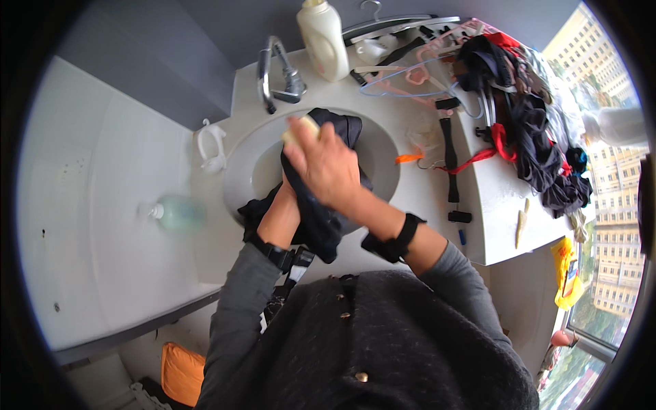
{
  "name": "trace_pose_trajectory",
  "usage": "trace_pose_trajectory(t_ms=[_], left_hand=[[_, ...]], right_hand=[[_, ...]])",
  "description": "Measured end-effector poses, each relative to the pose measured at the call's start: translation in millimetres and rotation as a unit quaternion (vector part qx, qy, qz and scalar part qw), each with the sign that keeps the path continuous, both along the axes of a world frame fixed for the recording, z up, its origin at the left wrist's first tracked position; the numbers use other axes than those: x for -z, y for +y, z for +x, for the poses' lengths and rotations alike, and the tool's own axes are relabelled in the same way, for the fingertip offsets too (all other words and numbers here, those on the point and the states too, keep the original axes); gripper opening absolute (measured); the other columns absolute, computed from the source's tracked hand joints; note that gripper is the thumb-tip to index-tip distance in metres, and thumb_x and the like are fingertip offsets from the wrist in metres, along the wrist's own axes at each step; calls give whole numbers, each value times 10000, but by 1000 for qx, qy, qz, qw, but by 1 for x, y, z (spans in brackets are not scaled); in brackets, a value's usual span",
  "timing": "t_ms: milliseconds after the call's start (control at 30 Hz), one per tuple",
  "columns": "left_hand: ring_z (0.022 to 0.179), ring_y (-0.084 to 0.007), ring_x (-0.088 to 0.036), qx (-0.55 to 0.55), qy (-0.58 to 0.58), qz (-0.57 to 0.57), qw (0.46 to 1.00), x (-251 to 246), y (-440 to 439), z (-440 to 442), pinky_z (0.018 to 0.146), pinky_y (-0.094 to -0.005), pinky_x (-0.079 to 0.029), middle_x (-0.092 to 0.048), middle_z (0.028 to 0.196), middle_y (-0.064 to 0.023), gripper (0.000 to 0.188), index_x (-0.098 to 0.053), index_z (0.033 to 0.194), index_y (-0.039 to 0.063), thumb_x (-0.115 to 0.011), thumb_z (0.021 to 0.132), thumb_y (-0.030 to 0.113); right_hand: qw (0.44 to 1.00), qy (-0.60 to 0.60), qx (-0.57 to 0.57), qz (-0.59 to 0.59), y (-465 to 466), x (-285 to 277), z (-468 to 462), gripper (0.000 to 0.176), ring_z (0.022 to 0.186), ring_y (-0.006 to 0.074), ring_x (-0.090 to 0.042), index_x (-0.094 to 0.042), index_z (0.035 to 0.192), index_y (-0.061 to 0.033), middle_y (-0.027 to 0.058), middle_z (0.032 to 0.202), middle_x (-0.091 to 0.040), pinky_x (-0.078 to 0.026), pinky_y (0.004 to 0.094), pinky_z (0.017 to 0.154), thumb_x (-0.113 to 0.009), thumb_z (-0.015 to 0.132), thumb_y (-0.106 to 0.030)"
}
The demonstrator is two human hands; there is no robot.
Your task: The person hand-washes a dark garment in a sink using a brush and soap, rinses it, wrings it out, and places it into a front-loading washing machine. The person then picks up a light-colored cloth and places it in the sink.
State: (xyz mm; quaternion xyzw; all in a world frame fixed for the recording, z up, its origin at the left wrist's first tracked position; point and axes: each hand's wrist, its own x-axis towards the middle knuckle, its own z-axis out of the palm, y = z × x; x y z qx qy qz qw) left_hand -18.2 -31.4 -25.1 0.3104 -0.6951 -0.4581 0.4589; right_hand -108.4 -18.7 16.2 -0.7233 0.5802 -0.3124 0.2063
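Observation:
Over the oval washbasin [387, 169], a dark wet-looking garment [320, 215] is draped across my left hand [288, 192], most of which lies hidden under the cloth and behind my other hand. My right hand [328, 166] holds a pale yellow bar of soap [302, 130] against the cloth; this hand is slightly blurred. Part of the garment hangs into the basin and over its near rim. A chrome faucet [282, 77] stands behind the basin, its spout short of the cloth.
A white detergent bottle [324, 43] stands behind the basin. Clothes hangers [448, 148] and a pile of dark and red clothes [535, 133] cover the right side. A white plastic holder [211, 148] and a green pump bottle [179, 212] are at the left. A window borders the far right.

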Motion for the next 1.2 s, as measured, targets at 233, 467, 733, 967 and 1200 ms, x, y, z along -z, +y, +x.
trace_pose_trajectory(t_ms=[233, 467, 733, 967, 1200], left_hand=[[953, -137, -523, 100, 414, 392, 816, 17, -2, 2, 832, -310, -471, -499, 1091, -25, 234, -448, 1179, 69, -413, 982, 189], [1082, -221, -536, 70, 461, 535, 704, 18, -12, 8, 992, -357, -414, -558, 1143, -57, 426, -482, 1234, 119, -378, 968, 435], [1187, -262, -457, 131, 475, 532, 688, 36, -20, 13, 1002, -399, -384, -475, 1294, -80, 533, -432, 1285, 118, -351, 939, 515], [1261, -302, -429, 246, 507, 507, 652, 30, -19, 21, 1086, -445, -325, -437, 1375, -120, 524, -363, 1370, 54, -306, 984, 404], [1272, -327, -430, 153, 436, 454, 762, -4, -12, 33, 1070, -480, -339, -415, 1414, -151, 888, -336, 1413, 41, -348, 845, 724]], right_hand=[[988, -60, 142, 31, -38, 15, -4, 507, 976, 404, -558, -364, 1375, -221, 213, 1038, -510, -489, 501, 770, -481, 926, -425], [989, -44, 125, 60, -46, 13, -8, 545, 963, 377, -565, -407, 1344, -152, 221, 1048, -496, -499, 468, 780, -494, 899, -453], [986, -51, 153, -50, -45, 30, -6, 446, 907, 414, -585, -444, 1287, -161, 224, 947, -557, -491, 497, 719, -477, 922, -415], [998, 22, 51, -38, -31, 25, -5, 491, 956, 385, -586, -415, 1347, -234, 212, 1011, -523, -479, 471, 805, -482, 913, -454], [904, -394, 141, 90, -114, 90, -85, 645, 733, 140, -501, -344, 1383, -160, 81, 985, -530, -465, 303, 625, -491, 902, -563]])
